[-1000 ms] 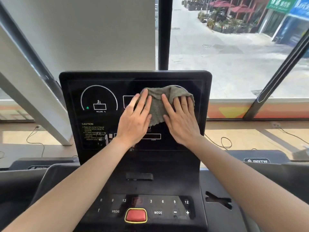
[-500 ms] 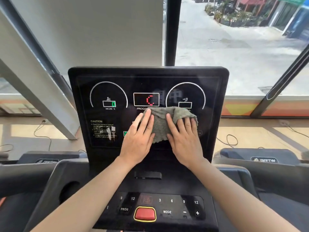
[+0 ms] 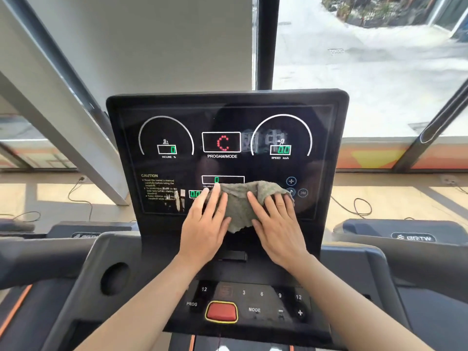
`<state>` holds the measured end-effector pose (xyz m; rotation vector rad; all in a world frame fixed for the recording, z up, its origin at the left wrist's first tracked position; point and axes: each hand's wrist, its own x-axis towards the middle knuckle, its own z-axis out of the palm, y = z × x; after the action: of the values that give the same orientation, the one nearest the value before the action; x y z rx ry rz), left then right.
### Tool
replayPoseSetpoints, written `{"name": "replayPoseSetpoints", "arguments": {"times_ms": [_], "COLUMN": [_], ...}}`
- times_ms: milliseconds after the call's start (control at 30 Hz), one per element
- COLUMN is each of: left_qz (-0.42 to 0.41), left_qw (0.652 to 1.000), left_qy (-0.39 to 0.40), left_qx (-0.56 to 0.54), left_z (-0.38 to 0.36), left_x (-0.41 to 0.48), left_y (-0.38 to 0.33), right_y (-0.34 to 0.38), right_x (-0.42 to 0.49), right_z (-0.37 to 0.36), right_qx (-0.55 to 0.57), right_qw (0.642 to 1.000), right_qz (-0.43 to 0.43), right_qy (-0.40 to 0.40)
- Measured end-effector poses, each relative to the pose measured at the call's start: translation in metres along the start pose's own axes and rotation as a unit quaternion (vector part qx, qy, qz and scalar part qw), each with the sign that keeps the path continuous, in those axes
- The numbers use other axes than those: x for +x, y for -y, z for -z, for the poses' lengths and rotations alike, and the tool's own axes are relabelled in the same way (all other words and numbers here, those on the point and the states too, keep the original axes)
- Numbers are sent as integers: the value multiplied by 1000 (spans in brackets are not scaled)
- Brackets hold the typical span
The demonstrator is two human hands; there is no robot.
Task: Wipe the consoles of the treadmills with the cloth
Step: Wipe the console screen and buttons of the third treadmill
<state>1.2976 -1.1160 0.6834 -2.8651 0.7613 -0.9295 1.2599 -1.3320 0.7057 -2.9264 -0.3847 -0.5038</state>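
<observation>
The grey-green cloth (image 3: 240, 206) lies bunched against the lower middle of the treadmill console (image 3: 326, 148), just above the screen's bottom edge. Its top fold touches the small calories window (image 3: 222, 179). The left hand (image 3: 205, 231) lies flat on the cloth's left part, fingers straight and slightly spread. The right hand (image 3: 278, 229) presses flat on its right part, fingertips at the cloth's right edge, beside the round plus icon (image 3: 291, 181). The console's upper half, with the centre window (image 3: 221, 142) showing a red C, is uncovered, as are its left and right margins. Below the wrists sits the key panel (image 3: 262, 293) with its red button (image 3: 221, 311), well apart from the cloth.
</observation>
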Motion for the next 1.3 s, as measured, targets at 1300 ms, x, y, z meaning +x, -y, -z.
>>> {"name": "replayPoseSetpoints", "arguments": {"times_ms": [1300], "left_qz": [32], "left_qw": [989], "left_qy": [-120], "left_qx": [-79], "left_z": [-9], "left_x": [-45], "left_y": [86], "right_y": [66], "right_x": [19], "right_z": [-27], "right_qx": [-98], "right_qw": [991], "right_qz": [80], "right_qy": [49]}}
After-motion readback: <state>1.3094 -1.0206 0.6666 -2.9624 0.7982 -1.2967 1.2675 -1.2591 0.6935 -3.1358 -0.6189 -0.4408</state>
